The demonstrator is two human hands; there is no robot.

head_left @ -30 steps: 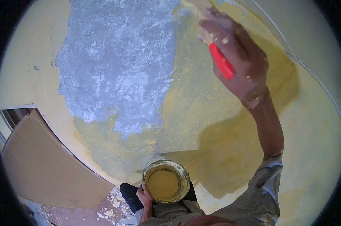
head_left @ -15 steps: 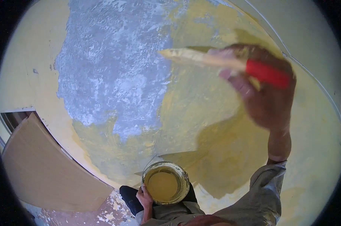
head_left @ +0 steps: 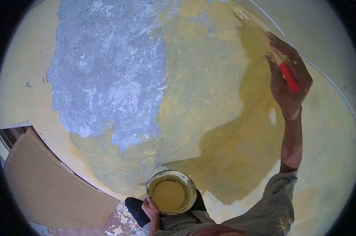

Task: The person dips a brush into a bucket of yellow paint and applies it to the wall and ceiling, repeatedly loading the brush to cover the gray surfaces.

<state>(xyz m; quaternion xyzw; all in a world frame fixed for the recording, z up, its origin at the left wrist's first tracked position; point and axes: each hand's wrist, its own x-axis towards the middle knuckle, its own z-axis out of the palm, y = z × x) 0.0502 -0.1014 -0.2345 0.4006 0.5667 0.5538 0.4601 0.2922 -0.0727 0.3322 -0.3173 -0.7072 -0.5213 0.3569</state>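
The right hand (head_left: 289, 84) is raised high against the wall (head_left: 209, 98), the arm stretched almost straight up from a rolled grey sleeve (head_left: 276, 200), forearm bare and wrist bent slightly inward. Its fingers are wrapped tight around the red handle of a paintbrush (head_left: 289, 76), which angles up and to the left; the bristle end lies against the wall near the top edge of the wet yellow paint, though the bristles themselves are hard to make out against the same colour. The hand casts a broad dark shadow down the wall below it. To the left of the fresh yellow spreads a large patch of bare grey plaster (head_left: 107, 74), rough and flecked with white. Down low, close to the body, the left hand (head_left: 151, 208) grips the rim of a round paint bucket (head_left: 171, 191), thumb over the edge, holding it level; it is filled with yellow paint. A flat brown board (head_left: 52, 185) leans at the lower left, well apart from both hands.
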